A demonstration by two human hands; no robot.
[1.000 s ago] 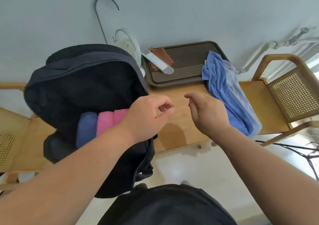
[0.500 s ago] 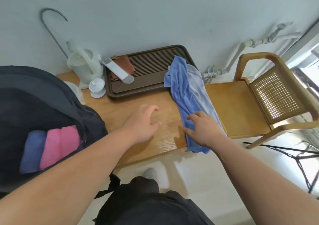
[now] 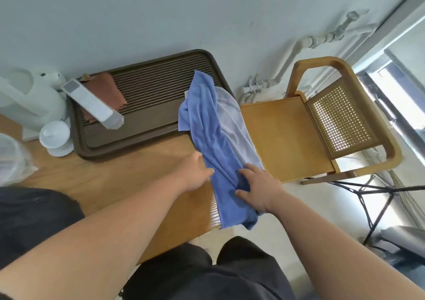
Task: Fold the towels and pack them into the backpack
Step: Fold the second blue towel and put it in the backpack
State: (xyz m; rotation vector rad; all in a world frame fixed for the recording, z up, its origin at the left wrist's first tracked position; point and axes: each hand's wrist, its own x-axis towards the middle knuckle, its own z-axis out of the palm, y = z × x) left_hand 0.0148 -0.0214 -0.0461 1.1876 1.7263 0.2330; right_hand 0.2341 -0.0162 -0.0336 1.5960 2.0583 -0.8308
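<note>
A crumpled blue towel (image 3: 211, 134) lies across the right end of the wooden table (image 3: 110, 180), its top on the tray and its lower end hanging over the front edge. A paler lilac cloth (image 3: 232, 117) lies against its right side. My left hand (image 3: 195, 173) is at the towel's left edge, fingertips tucked into the fabric. On the towel's lower part, my right hand (image 3: 259, 189) bunches cloth between thumb and fingers. The black backpack (image 3: 34, 219) shows only as a dark edge at lower left.
A brown slatted tray (image 3: 147, 88) at the back holds a white remote (image 3: 92, 104) and a brown cloth (image 3: 105, 90). A white kettle (image 3: 30, 101) and a lid (image 3: 55, 136) stand at the left. A wooden chair (image 3: 333, 120) adjoins the table on the right, above black stand legs (image 3: 379, 198).
The view swung right, pushing the backpack with its rolled towels mostly out of frame. Both hands moved from mid-air to the blue towel and took hold of it.
</note>
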